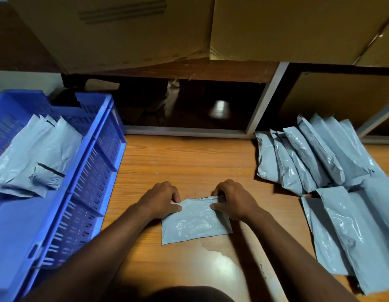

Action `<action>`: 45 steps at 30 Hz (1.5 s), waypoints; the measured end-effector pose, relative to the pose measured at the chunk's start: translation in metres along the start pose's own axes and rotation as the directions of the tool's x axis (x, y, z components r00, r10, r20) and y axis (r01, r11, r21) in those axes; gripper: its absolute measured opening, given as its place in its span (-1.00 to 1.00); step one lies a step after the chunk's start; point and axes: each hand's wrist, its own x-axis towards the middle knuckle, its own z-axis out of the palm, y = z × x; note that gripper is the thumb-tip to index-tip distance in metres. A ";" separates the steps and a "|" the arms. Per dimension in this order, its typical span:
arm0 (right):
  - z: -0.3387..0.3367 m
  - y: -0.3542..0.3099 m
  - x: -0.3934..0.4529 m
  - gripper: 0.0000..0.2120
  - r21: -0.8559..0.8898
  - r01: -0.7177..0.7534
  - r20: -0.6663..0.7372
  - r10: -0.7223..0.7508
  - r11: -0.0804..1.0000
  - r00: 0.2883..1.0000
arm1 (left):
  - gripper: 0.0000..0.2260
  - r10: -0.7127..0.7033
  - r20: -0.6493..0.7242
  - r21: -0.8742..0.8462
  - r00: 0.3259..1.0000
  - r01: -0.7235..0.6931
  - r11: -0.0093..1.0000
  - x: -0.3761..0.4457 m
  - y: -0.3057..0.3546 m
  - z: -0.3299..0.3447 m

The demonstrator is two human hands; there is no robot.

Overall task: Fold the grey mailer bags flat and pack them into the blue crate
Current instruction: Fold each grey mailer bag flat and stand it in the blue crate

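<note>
Wooden boards are making up the floor [184, 162], lit dimly, with a worn pale patch showing near the bottom centre. Cardboard boxes [123, 31] are filling the top of the view on a shelf, and the dark gap under that shelf is too shadowed to make out what is lying inside.

On the floor in the middle, a grey mailer bag [195, 223] is lying mostly flat. The left hand [160, 200] is pinching its upper left corner, thumb on top and fingers curled behind the edge. The right hand [232, 199] is gripping the upper right corner the same way, its fingers bunching the top edge. How far the top edge is folded over cannot be told, since both hands are covering it.

At the left, the blue crate [97, 171] is sitting on the floor, its far side cut off by the frame, and several packed bags [36, 158] are leaning inside it, overlapping. Well apart at the right, a pile of bags [315, 158] is lying in overlapping rows, and the nearer ones are running out of the frame at the right edge. How many are in either group is hard to count.
</note>
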 end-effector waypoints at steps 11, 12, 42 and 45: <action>-0.041 -0.001 -0.023 -0.77 0.121 0.320 -0.512 -0.217 0.940 0.831 | -0.91 0.246 -0.546 0.034 0.801 -0.272 0.962 -0.026 0.036 -0.047; -0.035 0.002 -0.026 -0.75 0.071 0.327 -0.520 -0.245 0.942 0.818 | -0.89 0.283 -0.545 0.102 0.789 -0.273 0.957 -0.025 0.035 -0.039; 0.070 -0.004 0.033 -0.48 -0.312 0.023 -0.220 -0.095 0.950 0.971 | -0.50 0.142 -0.374 0.340 0.916 -0.007 0.941 0.045 0.030 0.076; 0.071 -0.005 0.030 -0.49 -0.292 0.025 -0.194 -0.085 0.956 0.977 | -0.46 0.115 -0.354 0.302 0.928 -0.003 0.953 0.043 0.032 0.076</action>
